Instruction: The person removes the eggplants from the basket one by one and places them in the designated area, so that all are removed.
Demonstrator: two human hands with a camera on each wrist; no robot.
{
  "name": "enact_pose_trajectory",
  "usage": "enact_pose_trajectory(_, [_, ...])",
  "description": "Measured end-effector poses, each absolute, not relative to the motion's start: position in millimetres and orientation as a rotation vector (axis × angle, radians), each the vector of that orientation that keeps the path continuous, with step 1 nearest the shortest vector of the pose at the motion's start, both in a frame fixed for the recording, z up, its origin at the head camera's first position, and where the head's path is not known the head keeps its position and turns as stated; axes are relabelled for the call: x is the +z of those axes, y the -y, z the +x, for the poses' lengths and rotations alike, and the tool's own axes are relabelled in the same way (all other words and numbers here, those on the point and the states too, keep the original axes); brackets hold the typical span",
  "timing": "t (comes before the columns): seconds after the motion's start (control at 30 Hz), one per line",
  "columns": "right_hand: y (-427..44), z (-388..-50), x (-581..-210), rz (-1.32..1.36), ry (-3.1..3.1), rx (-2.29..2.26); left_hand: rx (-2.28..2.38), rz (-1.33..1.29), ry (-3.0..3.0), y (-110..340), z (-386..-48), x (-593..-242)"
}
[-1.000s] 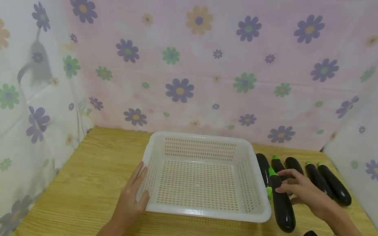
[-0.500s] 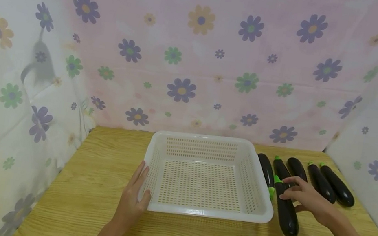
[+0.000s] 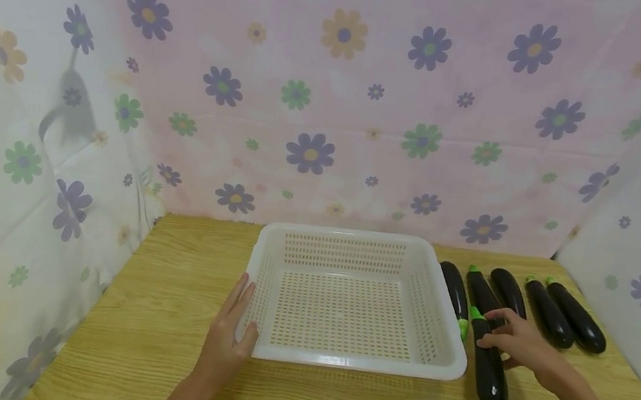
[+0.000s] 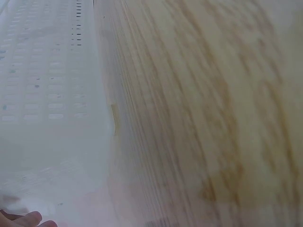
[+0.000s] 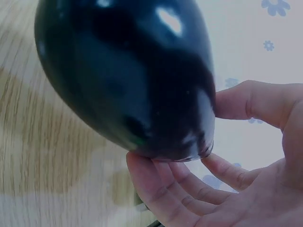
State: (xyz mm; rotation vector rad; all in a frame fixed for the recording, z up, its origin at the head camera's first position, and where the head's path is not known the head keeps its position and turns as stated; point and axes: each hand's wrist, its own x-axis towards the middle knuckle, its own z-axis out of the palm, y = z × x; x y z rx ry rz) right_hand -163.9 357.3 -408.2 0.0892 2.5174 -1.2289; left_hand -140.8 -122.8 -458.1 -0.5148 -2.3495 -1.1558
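Observation:
A glossy dark eggplant [image 3: 490, 374] with a green stem end is pinched between the thumb and fingers of my right hand [image 3: 521, 342], just right of the white plastic basket [image 3: 345, 363]. In the right wrist view, the rounded end of this eggplant [image 5: 123, 80] fills the upper left, with my fingers touching its lower edge and the thumb its side. My left hand [image 3: 224, 342] rests against the basket's front left corner, its fingers fairly straight along the outer side. Only fingertips [image 4: 31, 220] of it show in the left wrist view. Nothing lies inside the basket.
Several more eggplants [image 3: 548, 313] lie on the wood-grain table [image 3: 168, 288] right of the basket, near the back. One of them [image 3: 453, 291] lies close along the basket's right wall. Flower-patterned cloth [image 3: 347, 113] encloses the back and both sides.
My right hand has moved slightly toward the front with the pinched eggplant, away from the others behind. My left hand stays at the basket's corner. The head view has shifted a little.

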Motion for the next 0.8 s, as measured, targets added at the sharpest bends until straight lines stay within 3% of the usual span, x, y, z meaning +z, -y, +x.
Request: enact_pose_trajectory(0.8, [-360,-162,-430,0.004,-2.666,-1.100,-1.164,-0.513,2.362,122,-139,-456])
